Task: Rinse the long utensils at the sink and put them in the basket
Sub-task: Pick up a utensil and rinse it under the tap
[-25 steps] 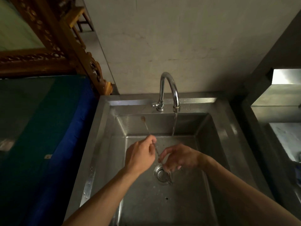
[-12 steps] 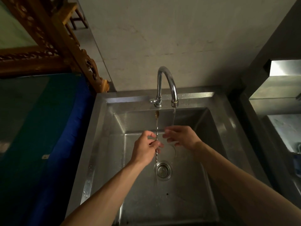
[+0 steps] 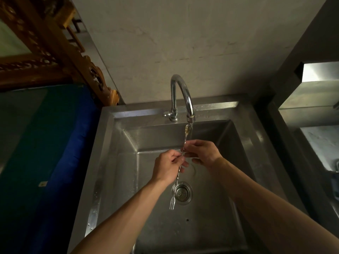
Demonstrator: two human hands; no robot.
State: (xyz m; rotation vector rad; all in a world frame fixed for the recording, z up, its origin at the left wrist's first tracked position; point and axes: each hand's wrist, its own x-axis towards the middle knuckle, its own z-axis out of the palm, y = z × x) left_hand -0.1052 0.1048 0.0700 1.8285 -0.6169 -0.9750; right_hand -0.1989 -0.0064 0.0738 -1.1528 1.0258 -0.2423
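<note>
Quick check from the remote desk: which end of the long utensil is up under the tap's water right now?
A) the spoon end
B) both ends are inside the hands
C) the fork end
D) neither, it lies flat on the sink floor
A: the spoon end sits just below the tap spout, while the fork end hangs down over the drain, with the left hand and right hand pinching the long utensil mid-shaft.

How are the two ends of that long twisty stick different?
The top end of the long utensil is a small spoon bowl, raised up at the faucet spout in the running water. The bottom end is a little fork with prongs, hanging low over the drain, outside the stream. Both are shiny metal on one twisted stem, which the left hand and right hand pinch near the middle.
</note>
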